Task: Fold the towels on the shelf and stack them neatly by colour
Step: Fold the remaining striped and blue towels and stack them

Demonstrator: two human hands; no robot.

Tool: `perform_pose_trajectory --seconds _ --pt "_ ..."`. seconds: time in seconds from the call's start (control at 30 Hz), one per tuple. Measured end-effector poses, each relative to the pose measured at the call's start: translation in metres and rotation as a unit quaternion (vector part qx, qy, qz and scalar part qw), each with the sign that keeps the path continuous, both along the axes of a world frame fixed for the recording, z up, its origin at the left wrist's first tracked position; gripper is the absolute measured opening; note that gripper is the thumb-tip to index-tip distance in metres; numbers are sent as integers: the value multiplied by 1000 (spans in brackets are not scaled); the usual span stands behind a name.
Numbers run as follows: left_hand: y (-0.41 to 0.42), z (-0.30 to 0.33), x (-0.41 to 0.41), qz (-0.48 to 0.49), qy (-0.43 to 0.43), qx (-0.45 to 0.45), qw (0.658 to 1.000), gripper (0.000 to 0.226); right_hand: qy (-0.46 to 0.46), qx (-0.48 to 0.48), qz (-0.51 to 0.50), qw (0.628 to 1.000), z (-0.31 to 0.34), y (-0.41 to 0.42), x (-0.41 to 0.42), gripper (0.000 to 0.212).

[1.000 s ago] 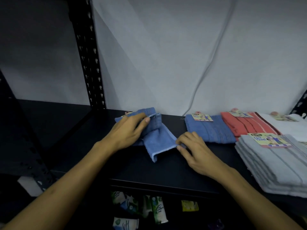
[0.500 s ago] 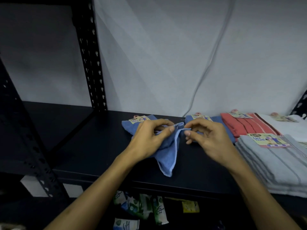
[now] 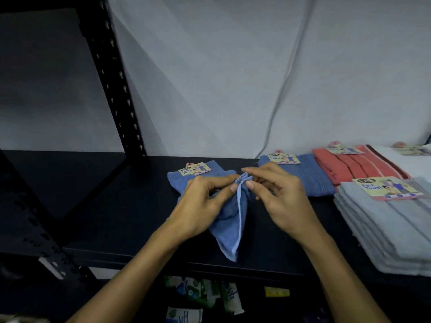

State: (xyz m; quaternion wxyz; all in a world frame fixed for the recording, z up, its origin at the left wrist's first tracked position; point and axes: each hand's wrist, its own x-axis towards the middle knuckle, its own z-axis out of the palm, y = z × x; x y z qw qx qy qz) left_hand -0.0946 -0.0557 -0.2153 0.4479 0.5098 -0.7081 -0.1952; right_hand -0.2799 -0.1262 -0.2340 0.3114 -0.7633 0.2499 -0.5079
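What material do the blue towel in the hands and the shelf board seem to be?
Blue towel: soft woven cloth, probably cotton terry; it drapes limply and has a paler stitched hem. Shelf board: hard, dark and smooth with a slight sheen, possibly painted metal or laminate; I cannot tell which.

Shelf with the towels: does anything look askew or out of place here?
Yes. The loose blue towel is bunched and crooked, one corner hanging toward the shelf front edge, pinched at its top by the left hand and right hand. The blue, coral and grey towels lie flat, folded.
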Motion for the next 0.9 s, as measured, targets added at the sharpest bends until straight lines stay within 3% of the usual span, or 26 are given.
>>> perform_pose_trajectory --seconds 0.3,0.4,0.53,0.67,0.9 --pt "-1 10 0 10 -46 14 999 27 60 -112 -37 991 3 -5 3 15" --pt "5 8 4 70 -113 11 991 28 74 -140 -56 986 6 -4 0 14" --pt "11 12 25 301 -302 36 904 43 53 -159 -120 978 18 -8 -15 10" --pt "3 27 61 368 -239 62 896 35 59 -161 -141 975 37 -11 -22 8" --pt "3 76 103 274 6 76 959 21 101 -223 -147 958 72 -9 -20 7"
